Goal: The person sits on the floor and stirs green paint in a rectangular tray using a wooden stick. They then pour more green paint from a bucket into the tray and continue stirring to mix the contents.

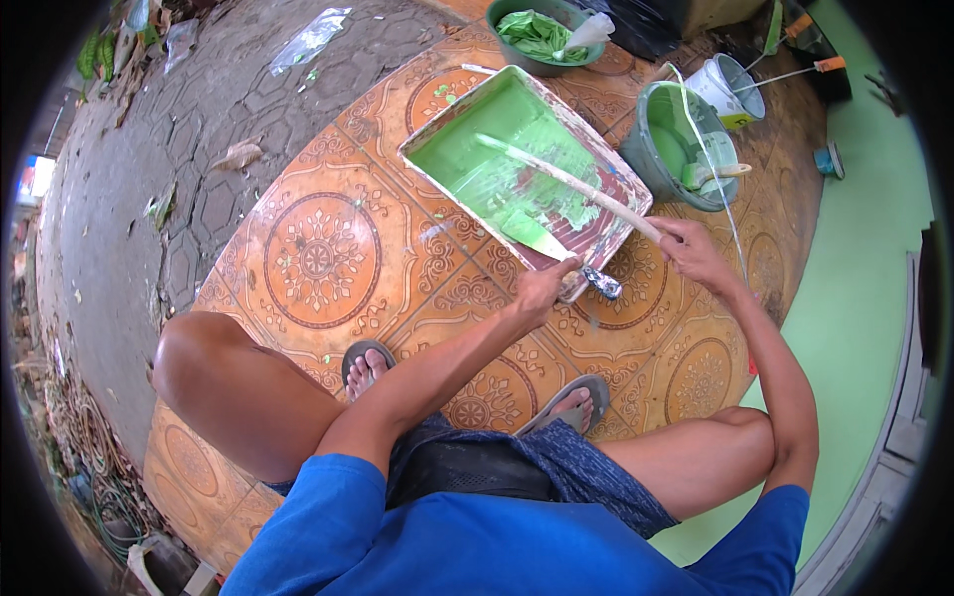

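My left hand (545, 290) is closed around a paint scraper (540, 238) with a wide, flat, green-smeared blade. The scraper's dark, silvery handle end pokes out beside my fingers, over the near corner of a paint tray (618, 177). Light green paint (467, 144) pools in the tray's far part, while its near part shows streaked, reddish-brown bottom. My right hand (699, 256) grips the near end of a long pale stick (586, 187). The stick slants across the tray, and its far tip, coated green, is over the paint.
Right of the tray stands a bucket (644, 139) of green paint with a paintbrush (723, 173) across its rim. Behind it is a white pail (717, 91). A green basin (542, 62) holds crumpled green material. Patterned orange tiles (328, 253) meet grey paving (129, 228) and a green wall (870, 199).
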`<action>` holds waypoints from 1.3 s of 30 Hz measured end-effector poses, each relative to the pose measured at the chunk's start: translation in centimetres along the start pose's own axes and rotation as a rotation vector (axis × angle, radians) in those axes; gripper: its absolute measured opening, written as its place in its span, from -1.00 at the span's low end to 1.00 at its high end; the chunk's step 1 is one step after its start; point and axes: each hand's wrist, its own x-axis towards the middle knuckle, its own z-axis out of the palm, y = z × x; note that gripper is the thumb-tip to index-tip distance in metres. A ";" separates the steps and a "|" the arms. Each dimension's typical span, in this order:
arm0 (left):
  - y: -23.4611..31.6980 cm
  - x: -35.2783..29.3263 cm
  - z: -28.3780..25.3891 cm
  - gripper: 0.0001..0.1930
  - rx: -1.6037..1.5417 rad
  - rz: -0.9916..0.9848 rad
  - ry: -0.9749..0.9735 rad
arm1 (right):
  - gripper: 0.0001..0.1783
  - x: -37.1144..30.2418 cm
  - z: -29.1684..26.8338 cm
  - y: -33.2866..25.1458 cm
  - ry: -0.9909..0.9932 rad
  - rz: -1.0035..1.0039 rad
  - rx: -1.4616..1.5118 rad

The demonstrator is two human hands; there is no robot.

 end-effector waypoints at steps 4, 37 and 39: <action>-0.1 -0.2 0.3 -0.36 0.020 0.026 -0.009 | -0.56 -2.1 -2.4 -2.1 -0.057 0.197 0.286; -1.7 2.0 1.0 -0.39 -0.155 0.058 -0.082 | -0.58 -3.2 -0.5 6.7 0.014 0.051 -0.165; -1.7 1.9 1.1 -0.36 -0.167 0.066 -0.094 | -0.60 -3.5 -0.3 7.0 -0.028 0.132 -0.106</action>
